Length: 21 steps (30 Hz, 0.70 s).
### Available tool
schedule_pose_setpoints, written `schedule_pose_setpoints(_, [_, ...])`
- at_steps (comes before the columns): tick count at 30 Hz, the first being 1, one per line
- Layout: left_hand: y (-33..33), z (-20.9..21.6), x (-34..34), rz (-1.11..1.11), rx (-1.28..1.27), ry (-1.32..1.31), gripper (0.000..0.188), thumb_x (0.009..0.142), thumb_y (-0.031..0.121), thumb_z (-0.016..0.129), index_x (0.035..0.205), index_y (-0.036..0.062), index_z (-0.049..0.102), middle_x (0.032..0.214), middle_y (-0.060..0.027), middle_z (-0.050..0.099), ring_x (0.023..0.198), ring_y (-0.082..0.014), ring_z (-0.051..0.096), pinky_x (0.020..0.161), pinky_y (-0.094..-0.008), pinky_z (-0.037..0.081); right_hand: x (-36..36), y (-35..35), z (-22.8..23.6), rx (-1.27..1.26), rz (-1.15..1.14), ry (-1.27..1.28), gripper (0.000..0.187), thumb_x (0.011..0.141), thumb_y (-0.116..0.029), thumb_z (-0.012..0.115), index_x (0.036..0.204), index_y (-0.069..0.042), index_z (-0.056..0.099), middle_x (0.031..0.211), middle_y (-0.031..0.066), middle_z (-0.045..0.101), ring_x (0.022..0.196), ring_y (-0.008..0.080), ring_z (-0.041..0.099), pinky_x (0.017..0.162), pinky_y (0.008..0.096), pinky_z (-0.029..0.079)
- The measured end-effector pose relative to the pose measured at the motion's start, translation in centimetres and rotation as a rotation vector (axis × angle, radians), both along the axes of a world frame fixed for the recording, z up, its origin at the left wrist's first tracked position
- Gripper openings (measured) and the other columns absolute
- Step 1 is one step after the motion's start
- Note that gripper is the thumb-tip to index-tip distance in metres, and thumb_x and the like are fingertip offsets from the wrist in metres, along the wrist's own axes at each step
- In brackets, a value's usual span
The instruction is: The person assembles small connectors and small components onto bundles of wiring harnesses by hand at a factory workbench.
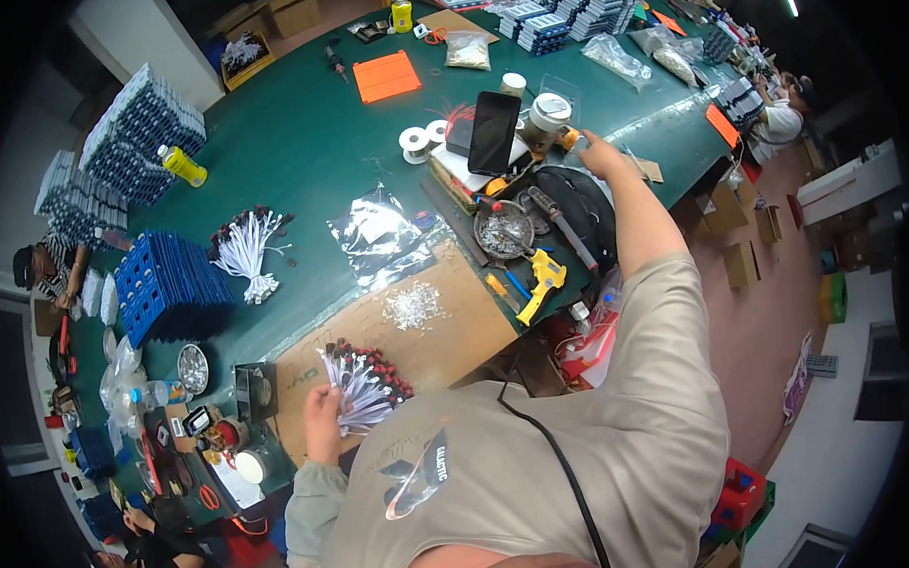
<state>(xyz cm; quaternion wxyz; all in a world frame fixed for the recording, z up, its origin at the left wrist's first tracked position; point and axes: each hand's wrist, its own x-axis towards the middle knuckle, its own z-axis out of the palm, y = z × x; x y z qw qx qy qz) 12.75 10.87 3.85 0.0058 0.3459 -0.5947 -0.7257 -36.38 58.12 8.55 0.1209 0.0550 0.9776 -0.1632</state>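
1. One far wire bundle (248, 253) lies loose on the green table (289, 135).
2. I see the left hand (324, 417) touching the near wire bundle (350, 393); whether its fingers close on any strand, I can't tell.
3. That bundle lies on one brown board (466, 329). I judge it light, limp, easily tangled: best held by the white lengths, not the dark ends.
4. I count one heap of white bits (413, 305), two white spools (415, 142), one phone (494, 132), one yellow glue gun (545, 284).
5. The right hand (600, 156) meets one orange thing (569, 137); its grip I can't tell.
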Motion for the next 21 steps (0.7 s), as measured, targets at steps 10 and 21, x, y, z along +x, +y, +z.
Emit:
schedule_pose_setpoints(10, [-0.2,-0.3,-0.4,-0.047,-0.01,0.022,0.017,0.093,0.015,0.057,0.103,0.0011,0.056,0.088,-0.0043,0.061,0.073,-0.0123,0.058,0.069,-0.0268,0.049,-1.2,2.7,-2.9,0.017,0.039,0.119,0.064,0.084,-0.018,0.051,0.145,-0.014,0.034,0.084,0.0177,0.067,0.055,0.0244,0.06,0.05,0.0392,0.048])
schedule_pose_setpoints(21, [0.3,0.5,-0.3,-0.023,-0.021,-0.015,0.014,0.093,0.011,0.057,0.1,0.0,0.056,0.085,-0.0037,0.06,0.072,-0.0115,0.058,0.068,-0.0261,0.05,0.4,-0.8,0.7,-0.041,-0.053,-0.029,0.069,0.08,-0.02,0.056,0.145,-0.017,0.034,0.106,0.0208,0.066,0.083,0.0321,0.067,0.074,0.0415,0.053])
